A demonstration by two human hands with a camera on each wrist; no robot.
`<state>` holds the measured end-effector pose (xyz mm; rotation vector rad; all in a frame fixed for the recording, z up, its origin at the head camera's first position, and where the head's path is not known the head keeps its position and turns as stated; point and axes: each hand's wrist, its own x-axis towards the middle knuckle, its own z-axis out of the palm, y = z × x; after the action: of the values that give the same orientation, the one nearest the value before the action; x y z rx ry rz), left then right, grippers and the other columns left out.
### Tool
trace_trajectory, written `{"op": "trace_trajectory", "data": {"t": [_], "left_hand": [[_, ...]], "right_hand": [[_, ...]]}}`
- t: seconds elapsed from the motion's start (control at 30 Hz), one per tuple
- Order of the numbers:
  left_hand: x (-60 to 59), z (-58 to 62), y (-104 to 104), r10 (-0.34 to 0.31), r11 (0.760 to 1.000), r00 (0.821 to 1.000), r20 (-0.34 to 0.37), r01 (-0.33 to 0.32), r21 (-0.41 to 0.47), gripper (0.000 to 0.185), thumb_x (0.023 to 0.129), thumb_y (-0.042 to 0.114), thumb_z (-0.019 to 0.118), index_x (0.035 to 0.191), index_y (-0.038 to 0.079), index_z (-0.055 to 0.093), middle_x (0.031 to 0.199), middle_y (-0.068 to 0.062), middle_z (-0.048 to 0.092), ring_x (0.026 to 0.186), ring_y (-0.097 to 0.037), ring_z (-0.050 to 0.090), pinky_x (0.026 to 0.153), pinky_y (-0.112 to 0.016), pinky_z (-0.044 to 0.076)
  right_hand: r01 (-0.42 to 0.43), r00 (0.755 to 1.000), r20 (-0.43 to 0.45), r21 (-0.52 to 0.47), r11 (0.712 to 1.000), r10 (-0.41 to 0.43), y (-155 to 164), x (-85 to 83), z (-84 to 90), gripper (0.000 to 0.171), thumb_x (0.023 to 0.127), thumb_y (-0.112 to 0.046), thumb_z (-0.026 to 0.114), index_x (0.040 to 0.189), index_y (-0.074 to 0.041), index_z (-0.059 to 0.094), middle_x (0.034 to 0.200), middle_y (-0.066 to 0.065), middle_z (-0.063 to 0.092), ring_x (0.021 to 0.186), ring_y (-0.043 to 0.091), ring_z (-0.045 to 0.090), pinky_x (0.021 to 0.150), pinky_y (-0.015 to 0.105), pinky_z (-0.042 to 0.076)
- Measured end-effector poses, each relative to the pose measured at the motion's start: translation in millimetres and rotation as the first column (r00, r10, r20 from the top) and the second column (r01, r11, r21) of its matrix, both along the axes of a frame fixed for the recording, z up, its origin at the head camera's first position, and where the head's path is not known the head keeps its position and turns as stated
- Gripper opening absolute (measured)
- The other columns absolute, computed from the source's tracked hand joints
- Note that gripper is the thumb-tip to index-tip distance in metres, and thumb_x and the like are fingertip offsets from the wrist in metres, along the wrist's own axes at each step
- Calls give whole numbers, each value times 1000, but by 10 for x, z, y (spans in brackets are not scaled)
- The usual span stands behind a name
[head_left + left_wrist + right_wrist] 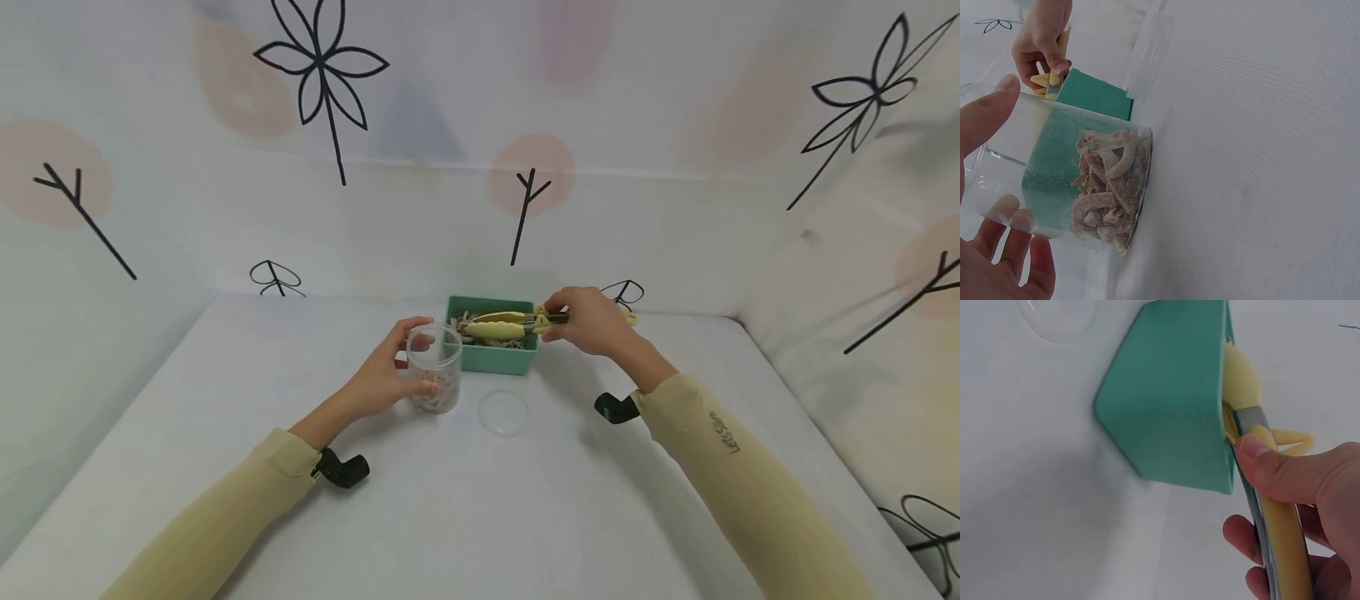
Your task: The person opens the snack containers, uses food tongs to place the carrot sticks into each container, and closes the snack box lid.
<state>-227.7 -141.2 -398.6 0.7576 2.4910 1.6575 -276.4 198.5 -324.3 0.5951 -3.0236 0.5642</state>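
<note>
My left hand (386, 371) holds a clear plastic jar (1007, 153) upright on the table, thumb on one side and fingers on the other. Brownish, powdery strips (1110, 181) fill its lower part. In my right hand (592, 321) is a pair of yellow tongs (1285, 537) with metal arms, gripped between thumb and fingers. The heads of the tongs reach into a green rectangular box (495, 360), over more of the same strips. Whether the tongs pinch a strip cannot be made out.
A clear round lid (504, 413) lies flat on the white table (465, 517), in front of the green box. Behind the table hangs a pale cloth backdrop (420, 225) printed with plants. A black wrist camera (617, 408) sits below each hand.
</note>
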Motion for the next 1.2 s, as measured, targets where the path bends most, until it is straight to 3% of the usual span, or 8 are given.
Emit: {"op": "trace_trajectory", "data": {"t": [0.33, 0.57, 0.9, 1.2], "left_hand": [[0, -35, -31, -8, 1000, 1000, -10, 7, -11, 92, 79, 15, 87, 152, 24, 32, 139, -14, 51, 120, -31, 50, 98, -55, 42], [-1, -22, -47, -4, 1000, 1000, -14, 4, -15, 92, 78, 15, 87, 151, 25, 32, 139, -13, 51, 126, -30, 48, 98, -56, 41], [-10, 38, -10, -6, 1000, 1000, -29, 5, -24, 92, 78, 15, 87, 151, 26, 32, 140, -14, 51, 123, -31, 49, 98, -55, 42], [19, 1, -4, 5, 1000, 1000, -13, -5, -27, 93, 78, 16, 88, 151, 28, 32, 140, -11, 52, 121, -30, 49, 97, -53, 42]], "right_hand": [[35, 999, 46, -130, 991, -29, 150, 62, 76, 42, 82, -21, 84, 117, -3, 69, 113, 10, 68, 94, 25, 65, 78, 42, 51], [44, 997, 73, -169, 985, -32, 197, 77, 131, 44, 83, -20, 83, 121, -2, 68, 117, 12, 67, 98, 27, 66, 80, 43, 52], [54, 997, 63, -200, 978, -42, 246, 96, 233, 42, 84, -17, 82, 120, -1, 67, 117, 14, 66, 97, 27, 66, 80, 43, 53], [42, 999, 40, -256, 966, -32, 247, 180, 308, 41, 84, -17, 82, 119, -2, 68, 112, 12, 67, 91, 25, 66, 78, 40, 53]]}}
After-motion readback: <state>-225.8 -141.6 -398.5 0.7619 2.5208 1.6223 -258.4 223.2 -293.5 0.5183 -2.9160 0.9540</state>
